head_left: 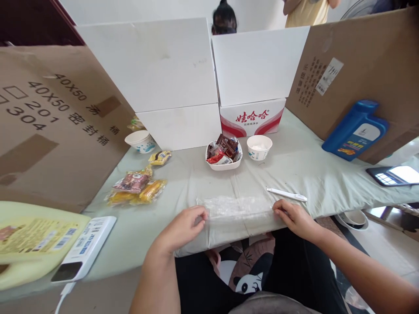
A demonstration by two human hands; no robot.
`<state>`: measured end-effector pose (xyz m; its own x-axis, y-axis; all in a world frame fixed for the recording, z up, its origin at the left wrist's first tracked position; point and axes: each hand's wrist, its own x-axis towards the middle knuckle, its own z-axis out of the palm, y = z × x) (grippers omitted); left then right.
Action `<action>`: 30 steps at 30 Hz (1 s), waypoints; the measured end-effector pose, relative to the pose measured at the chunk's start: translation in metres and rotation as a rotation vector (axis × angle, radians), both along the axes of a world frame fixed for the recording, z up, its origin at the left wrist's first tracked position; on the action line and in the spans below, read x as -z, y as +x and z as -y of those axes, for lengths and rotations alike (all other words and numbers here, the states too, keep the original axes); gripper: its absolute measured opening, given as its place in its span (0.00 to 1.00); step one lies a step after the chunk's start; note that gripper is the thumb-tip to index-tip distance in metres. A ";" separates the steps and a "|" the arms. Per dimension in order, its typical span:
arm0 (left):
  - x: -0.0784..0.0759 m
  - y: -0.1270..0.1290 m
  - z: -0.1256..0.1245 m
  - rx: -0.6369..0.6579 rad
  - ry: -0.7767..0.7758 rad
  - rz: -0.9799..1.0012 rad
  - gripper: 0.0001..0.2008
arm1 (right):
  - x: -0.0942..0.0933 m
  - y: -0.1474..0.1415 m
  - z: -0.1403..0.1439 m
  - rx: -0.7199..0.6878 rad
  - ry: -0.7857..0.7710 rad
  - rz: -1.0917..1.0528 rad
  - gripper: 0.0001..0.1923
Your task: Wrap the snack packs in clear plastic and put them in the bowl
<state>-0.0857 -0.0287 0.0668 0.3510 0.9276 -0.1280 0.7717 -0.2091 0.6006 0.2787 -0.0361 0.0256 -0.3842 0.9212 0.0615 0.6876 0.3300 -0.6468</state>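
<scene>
I see both hands at the near edge of the table, with a clear plastic bag point(236, 206) stretched flat between them. My left hand point(183, 227) pinches the bag's left end, fingers curled onto the film, thumb side toward the bag. My right hand point(293, 216) grips the right end the same way, fingertips pressed on the plastic — so the bag runs straight from one hand to the other, lying on the pale green cloth point(294, 170) just ahead of my knuckles.

Just beyond the right hand, a little further out, lies a white pen point(286, 194), close to the bag's far corner but apart from it. Further ahead, between the two hands and well apart from them, sits a white dish of wrapped snacks point(224, 155), with a small paper cup point(259, 147) just to its right. Ahead and to the left of my left hand lie several snack packets point(137, 187) in yellow and red wrappers, and past them another paper cup point(140, 141). Near my left forearm sits a white power strip point(85, 247), touching a yellow bottle point(32, 244). Far off to the right of the right hand lies a blue bottle point(356, 131) against cardboard.
</scene>
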 end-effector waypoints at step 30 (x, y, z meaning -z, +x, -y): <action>0.030 0.050 -0.004 -0.313 0.164 -0.648 0.23 | 0.037 -0.037 0.010 -0.336 0.423 0.475 0.43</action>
